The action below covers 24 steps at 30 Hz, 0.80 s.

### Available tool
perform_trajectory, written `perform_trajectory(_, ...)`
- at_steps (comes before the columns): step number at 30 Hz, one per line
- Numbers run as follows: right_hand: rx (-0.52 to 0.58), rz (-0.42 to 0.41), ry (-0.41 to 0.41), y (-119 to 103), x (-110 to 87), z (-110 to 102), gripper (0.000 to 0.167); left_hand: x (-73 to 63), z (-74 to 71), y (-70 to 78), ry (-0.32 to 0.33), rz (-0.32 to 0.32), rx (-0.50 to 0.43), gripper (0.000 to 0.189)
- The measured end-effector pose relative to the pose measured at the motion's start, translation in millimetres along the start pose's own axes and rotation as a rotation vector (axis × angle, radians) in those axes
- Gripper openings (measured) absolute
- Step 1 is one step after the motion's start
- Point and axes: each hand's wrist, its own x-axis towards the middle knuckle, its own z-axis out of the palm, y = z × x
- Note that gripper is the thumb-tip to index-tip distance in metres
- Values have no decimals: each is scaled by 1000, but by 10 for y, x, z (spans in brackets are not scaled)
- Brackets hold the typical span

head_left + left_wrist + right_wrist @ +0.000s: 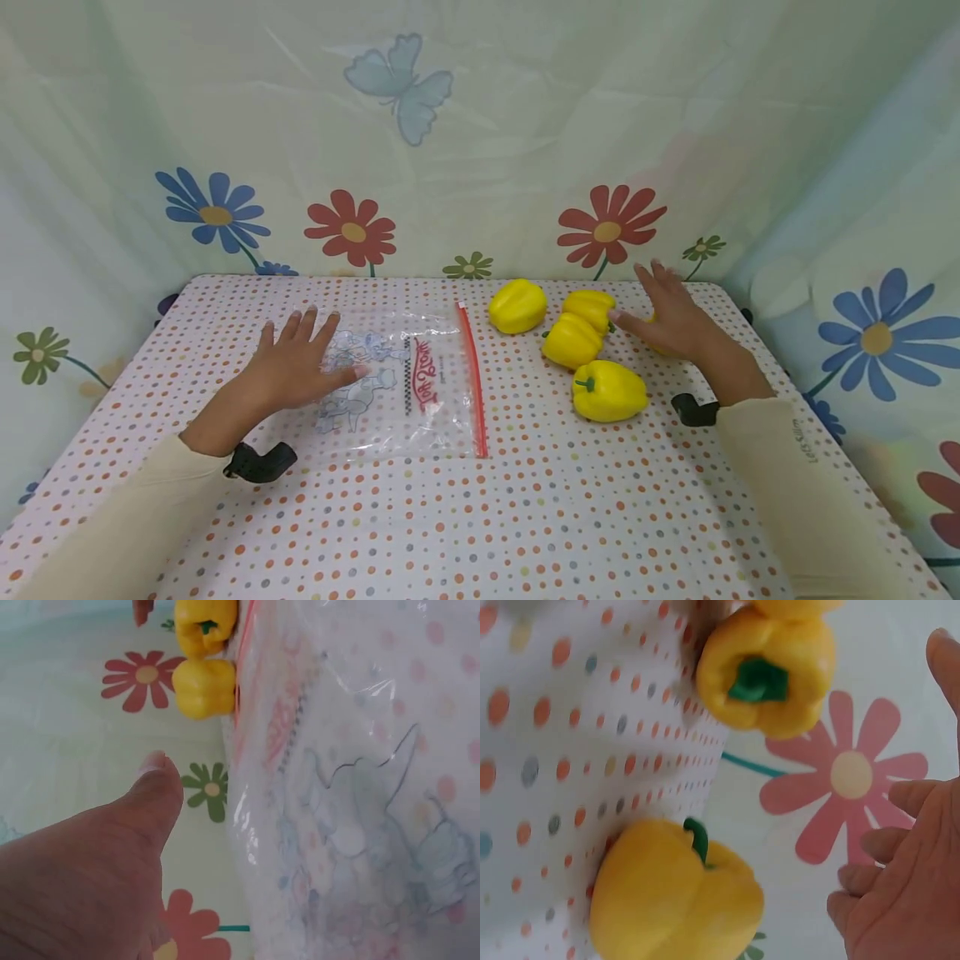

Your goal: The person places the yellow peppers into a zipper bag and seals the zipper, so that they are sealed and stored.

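Note:
A clear zip bag [442, 433] with a red zip edge and printed drawings lies flat on the table's left half. My left hand [288, 367] is over the bag's left part, fingers spread, holding nothing; whether it touches the plastic I cannot tell. Several yellow bell peppers [609, 392] with green stems sit right of the bag. My right hand [671, 321] hovers at the far right with straight fingers and grips nothing. Beneath it one pepper is mostly hidden in the head view; the right wrist view shows a whole pepper [675, 896] close to that hand.
A dotted cloth covers the table [525, 525]. Behind it hangs a curtain [495, 150] printed with flowers and a butterfly, and more of it closes off both sides. Black wrist mounts [262, 462] sit at both cuffs.

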Motion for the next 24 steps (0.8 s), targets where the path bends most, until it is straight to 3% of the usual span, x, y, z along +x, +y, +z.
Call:
perform_trajectory(7, 40, -76, -11, -215, -63, 65, 86, -61, 156, 84, 8, 55, -96, 87)
perform_trajectory(13, 67, -151, 10, -418, -132, 92, 73, -169, 294, 243, 0, 124, -178, 73)
perform_trajectory(24, 229, -288, -52, -798, -203, 277, 63, -484, 513, 600, 31, 249, -189, 61)
